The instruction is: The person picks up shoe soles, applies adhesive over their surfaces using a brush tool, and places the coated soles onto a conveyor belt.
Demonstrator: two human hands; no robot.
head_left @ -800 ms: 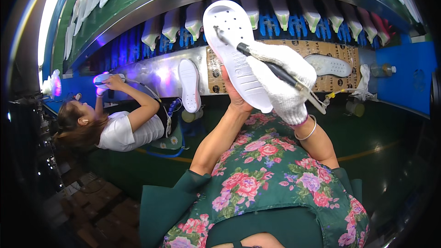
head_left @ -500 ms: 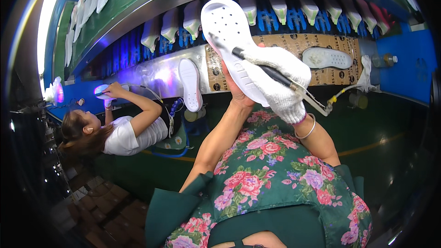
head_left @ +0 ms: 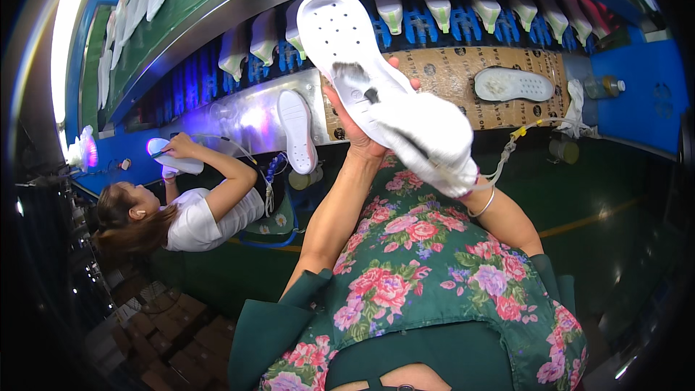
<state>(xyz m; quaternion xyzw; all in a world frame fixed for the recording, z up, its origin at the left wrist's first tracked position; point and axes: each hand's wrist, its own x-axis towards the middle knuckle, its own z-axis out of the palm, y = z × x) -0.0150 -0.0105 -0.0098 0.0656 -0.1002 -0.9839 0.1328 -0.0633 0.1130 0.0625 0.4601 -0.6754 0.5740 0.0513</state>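
My left hand (head_left: 355, 129) is closed on a white shoe sole (head_left: 337, 40), thumb at its near edge and fingertips showing past the far edge. The sole tilts up toward me, with small holes at its far end. A white knitted glove covers my right hand (head_left: 434, 127), which grips a black-handled brush (head_left: 371, 95). The dark, blurred bristles touch the middle of the sole's inner face. Most of the handle is hidden by the glove. A thin pale hose (head_left: 499, 163) hangs beside the right wrist.
One white sole (head_left: 296, 130) rests on the metal ledge, another (head_left: 512, 85) on printed cardboard (head_left: 443, 76). White shoes (head_left: 437, 1) line a rack of blue holders behind. A bottle (head_left: 602, 87) and white cloth (head_left: 575, 108) stand right. At left, a person (head_left: 210, 210) works on a sole.
The held sole has shifted slightly left and up. My right hand has moved left with the brush, whose handle now lies more hidden. The person at left has tilted their sole differently.
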